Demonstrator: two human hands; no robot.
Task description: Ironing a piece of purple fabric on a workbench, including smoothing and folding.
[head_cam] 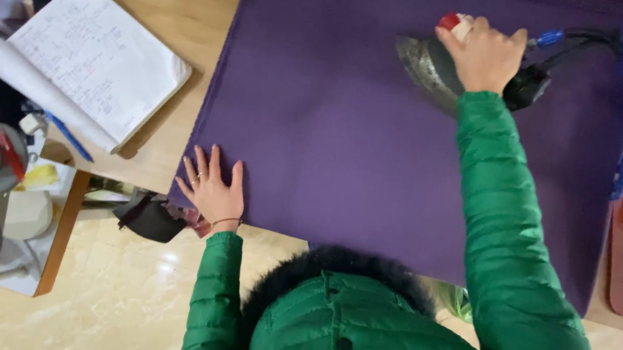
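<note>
Right hand (486,57) has a closed grip on the handle of an iron (432,68), which sits on the purple cloth (350,132) toward the desk's (188,11) far edge. Left hand (212,189) lies flat and open, fingers spread, pressing the cloth's near-left corner at the desk's near edge. An open notebook (92,59) lies at the left edge.

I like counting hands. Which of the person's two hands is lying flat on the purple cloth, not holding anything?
The left hand. It rests open, fingers spread, on the near edge of the purple cloth. The right hand is farther away, closed around the iron.
</note>
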